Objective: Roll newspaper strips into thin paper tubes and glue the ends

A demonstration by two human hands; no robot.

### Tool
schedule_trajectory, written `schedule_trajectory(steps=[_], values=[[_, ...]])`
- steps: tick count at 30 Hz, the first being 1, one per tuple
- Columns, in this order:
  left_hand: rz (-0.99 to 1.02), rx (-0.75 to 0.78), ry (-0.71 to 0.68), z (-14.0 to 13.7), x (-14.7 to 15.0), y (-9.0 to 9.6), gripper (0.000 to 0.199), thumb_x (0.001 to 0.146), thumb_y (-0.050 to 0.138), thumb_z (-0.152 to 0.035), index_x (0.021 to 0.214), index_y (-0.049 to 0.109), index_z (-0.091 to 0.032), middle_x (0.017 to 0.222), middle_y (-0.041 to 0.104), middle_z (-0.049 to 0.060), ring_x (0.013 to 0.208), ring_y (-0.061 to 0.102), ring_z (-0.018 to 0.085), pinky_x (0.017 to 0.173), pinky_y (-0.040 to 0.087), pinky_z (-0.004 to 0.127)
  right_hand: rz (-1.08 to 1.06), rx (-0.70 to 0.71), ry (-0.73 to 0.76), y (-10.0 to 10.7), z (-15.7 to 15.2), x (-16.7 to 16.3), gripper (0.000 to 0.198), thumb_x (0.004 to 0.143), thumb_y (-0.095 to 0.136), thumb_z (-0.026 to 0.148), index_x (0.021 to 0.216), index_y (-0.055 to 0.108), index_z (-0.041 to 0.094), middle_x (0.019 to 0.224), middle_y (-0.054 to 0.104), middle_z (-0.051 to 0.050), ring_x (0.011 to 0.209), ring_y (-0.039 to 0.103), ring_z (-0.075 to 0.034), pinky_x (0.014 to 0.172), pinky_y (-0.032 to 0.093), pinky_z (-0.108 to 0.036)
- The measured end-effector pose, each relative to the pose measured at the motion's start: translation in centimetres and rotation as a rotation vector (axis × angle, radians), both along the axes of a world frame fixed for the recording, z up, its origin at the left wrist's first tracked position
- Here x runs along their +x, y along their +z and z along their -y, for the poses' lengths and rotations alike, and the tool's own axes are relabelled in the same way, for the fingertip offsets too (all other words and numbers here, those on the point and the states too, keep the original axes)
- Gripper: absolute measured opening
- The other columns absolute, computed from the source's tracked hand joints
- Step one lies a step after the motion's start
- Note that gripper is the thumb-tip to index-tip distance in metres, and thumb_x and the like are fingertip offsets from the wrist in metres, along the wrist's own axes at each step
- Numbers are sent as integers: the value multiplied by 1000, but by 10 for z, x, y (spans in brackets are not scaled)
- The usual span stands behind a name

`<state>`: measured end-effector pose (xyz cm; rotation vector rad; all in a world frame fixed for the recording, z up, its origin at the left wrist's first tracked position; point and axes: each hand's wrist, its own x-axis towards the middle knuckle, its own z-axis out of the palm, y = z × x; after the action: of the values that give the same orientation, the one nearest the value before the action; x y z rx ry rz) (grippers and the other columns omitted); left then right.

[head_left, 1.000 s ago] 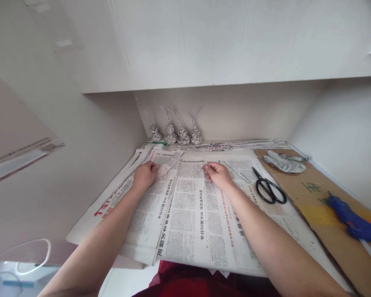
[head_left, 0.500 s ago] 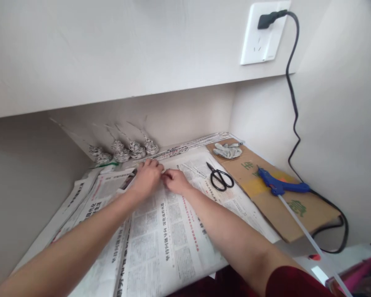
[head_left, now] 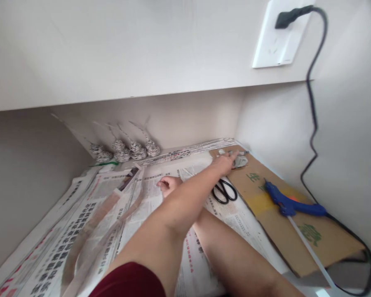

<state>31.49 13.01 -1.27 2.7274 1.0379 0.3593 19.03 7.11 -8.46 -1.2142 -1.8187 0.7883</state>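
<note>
My left hand (head_left: 226, 163) reaches across over my right forearm to the far right. Its fingers are apart and lie on a crumpled grey piece (head_left: 241, 161), maybe a glove or cloth, partly hidden under them. Below that hand are black-handled scissors (head_left: 225, 186), their blades covered by my left arm. My right hand (head_left: 170, 185) rests over the newspaper (head_left: 136, 220) near the middle, partly behind my left forearm. Its fingers are curled together; what they hold, if anything, is too small to make out.
Several rolled-paper coils (head_left: 137, 150) with upright tails stand at the back left. A bundle of thin paper sticks (head_left: 185, 154) lies along the back. On cardboard (head_left: 326, 245) at the right sits a blue glue gun (head_left: 292, 202), its black cord running to the wall socket (head_left: 273, 45).
My left hand has left my right hand and swung right, over my right arm, to the grey piece. My right hand has stayed near the middle. The view has shifted slightly.
</note>
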Motion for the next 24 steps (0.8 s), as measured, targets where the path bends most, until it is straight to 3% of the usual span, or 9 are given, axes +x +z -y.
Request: schedule_trajectory(steps=[2, 5, 11, 15, 18, 20, 22, 24], values=[[-6, -10, 55, -2, 4, -6, 36, 88, 41, -21, 120, 57, -18, 120, 58, 15, 106, 58, 24, 88, 43, 33, 18, 17, -47, 0, -2, -5, 20, 87, 51, 34, 87, 67, 22, 70, 62, 1, 63, 56, -12, 59, 43, -23], [20, -12, 128, -6, -1, -8, 29, 87, 43, -22, 107, 63, -16, 107, 64, 15, 99, 61, 24, 85, 44, 32, 18, 13, -92, 3, -5, -9, 20, 81, 53, 34, 79, 69, 23, 58, 58, 3, 54, 51, -11, 51, 34, -22], [135, 4, 251, -5, -9, -4, 38, 92, 32, -36, 105, 63, -18, 106, 66, 12, 100, 60, 22, 84, 44, 30, -5, -4, -81, 9, -1, -8, 22, 78, 51, 34, 78, 70, 23, 56, 58, 3, 51, 48, -11, 49, 32, -22], [377, -151, 227, -1, -4, 0, 50, 91, 28, -51, 106, 63, -19, 105, 67, 11, 102, 60, 21, 86, 44, 30, -16, -17, -103, 12, 2, -9, 21, 78, 51, 33, 77, 69, 23, 59, 60, 3, 53, 50, -12, 50, 32, -22], [509, -266, 144, 6, -1, 3, 56, 84, 44, -55, 127, 50, -21, 119, 61, 10, 111, 55, 21, 92, 41, 31, -26, -39, -104, 13, 2, -9, 19, 78, 52, 31, 78, 69, 23, 60, 60, 3, 54, 51, -12, 51, 34, -22], [496, -258, 109, 11, -5, 6, 64, 77, 57, -52, 132, 44, -21, 123, 59, 9, 113, 54, 21, 93, 41, 31, -35, -61, -82, 11, 0, -8, 17, 79, 53, 31, 78, 69, 22, 59, 59, 3, 56, 51, -12, 53, 36, -22], [427, -206, 79, 17, -20, 12, 50, 77, 59, -46, 119, 57, -20, 113, 64, 7, 103, 58, 20, 88, 43, 30, -58, -88, -37, 9, -3, -5, 17, 80, 55, 31, 79, 68, 21, 61, 59, 2, 59, 54, -13, 56, 40, -23], [333, -143, 81, 24, -47, 22, 31, 83, 52, -43, 91, 68, -19, 94, 69, 6, 87, 62, 18, 79, 45, 27, -118, -117, 35, 7, -5, -3, 19, 85, 55, 32, 92, 66, 18, 78, 64, -1, 71, 59, -15, 65, 47, -27]])
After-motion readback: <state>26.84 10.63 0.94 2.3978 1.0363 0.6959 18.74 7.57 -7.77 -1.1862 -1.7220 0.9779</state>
